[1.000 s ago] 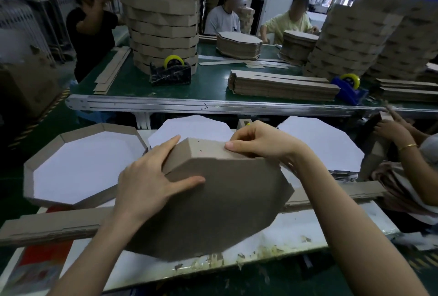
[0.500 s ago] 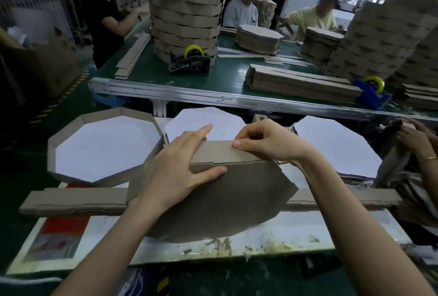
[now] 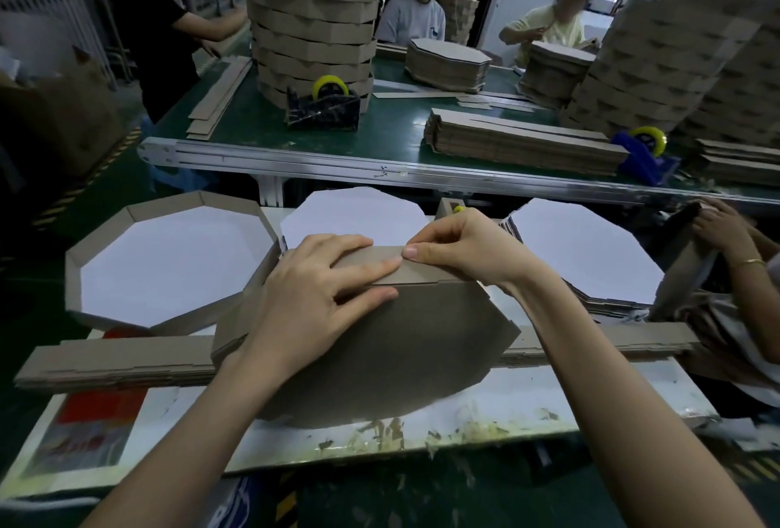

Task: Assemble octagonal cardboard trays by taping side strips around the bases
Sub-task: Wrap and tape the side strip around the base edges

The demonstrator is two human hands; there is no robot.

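Brown octagonal cardboard tray (image 3: 380, 363) is bottom-up and tilted on the white worktable (image 3: 548, 396). Its near edge is down on the tabletop and its far edge is raised, and it crosses over the stack of long brown cardboard strips (image 3: 114, 363) that lies across the bench. The brown cardboard side strip (image 3: 426, 274) is folded along the tray's upper edge. Left hand (image 3: 320, 299) lies flat on it: fingers nearly straight and close together, pointing right along the strip, with the thumb pressed on the base face just below the seam. Half a second ago these fingers were spread and the index pointed up and away. Now the index tip almost meets the right thumb. Right hand (image 3: 464, 248) pinches the side strip at the top edge, thumb on the near side and fingers curled over the far side (grip looks unchanged from the earlier frames). One second ago the tray was held closer and higher in view. A finished brown tray with white interior (image 3: 72, 278) sits just left, touching or nearly touching the working tray. Two white octagonal sheets (image 3: 350, 210) lie behind the hands. The green conveyor belt (image 3: 392, 126) beyond carries a black tape dispenser with a yellow roll (image 3: 325, 105).
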